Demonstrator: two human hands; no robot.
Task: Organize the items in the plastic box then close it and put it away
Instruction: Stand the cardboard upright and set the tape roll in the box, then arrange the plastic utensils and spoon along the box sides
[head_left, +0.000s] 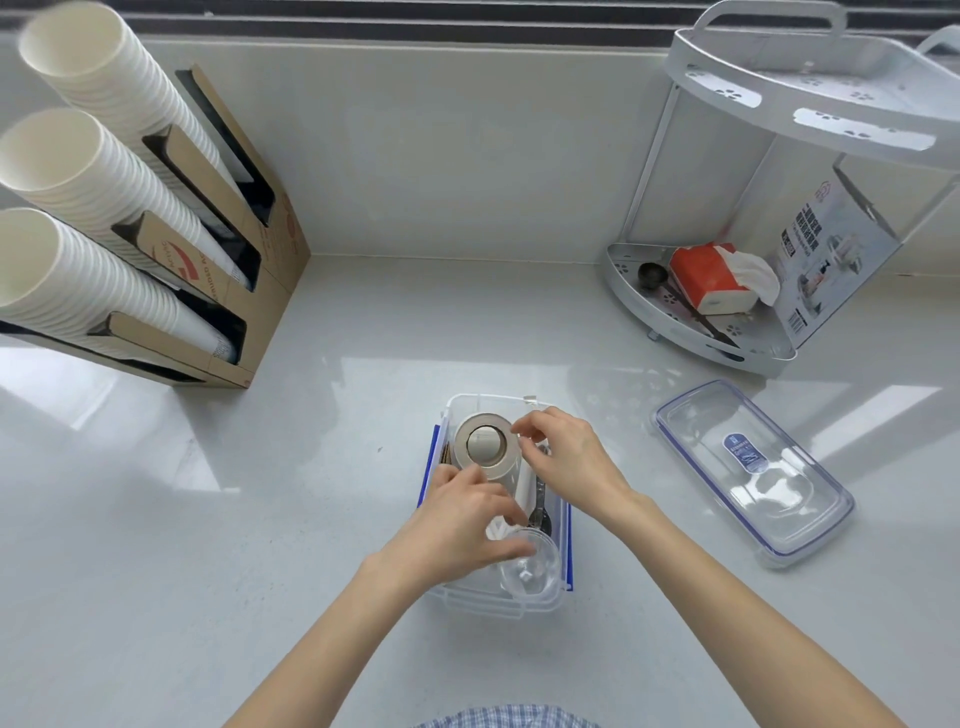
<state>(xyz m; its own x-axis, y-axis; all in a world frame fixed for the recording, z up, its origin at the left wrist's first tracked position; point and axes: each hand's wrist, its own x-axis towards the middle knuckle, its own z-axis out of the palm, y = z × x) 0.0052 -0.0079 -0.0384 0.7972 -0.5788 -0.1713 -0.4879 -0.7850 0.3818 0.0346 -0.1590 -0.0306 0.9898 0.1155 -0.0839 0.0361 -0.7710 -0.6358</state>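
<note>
A clear plastic box (483, 400) with blue clips stands open on the counter in front of me. Inside it stands a beige roll of tape (485, 447) at the far end, with a metal spoon (540, 512), white plastic pieces and a small clear cup (530, 569) nearer me. My left hand (462, 525) reaches into the box, fingers spread over the white pieces and touching the cup's rim. My right hand (563, 457) hovers at the roll's right side, thumb and forefinger pinched close at its edge. The box's clear lid (753, 470) lies flat to the right.
A cardboard dispenser (234, 270) with three stacks of white paper cups stands at the left. At the back right, a white two-tier corner rack (727, 353) holds a tissue pack, a black spoon and a printed box.
</note>
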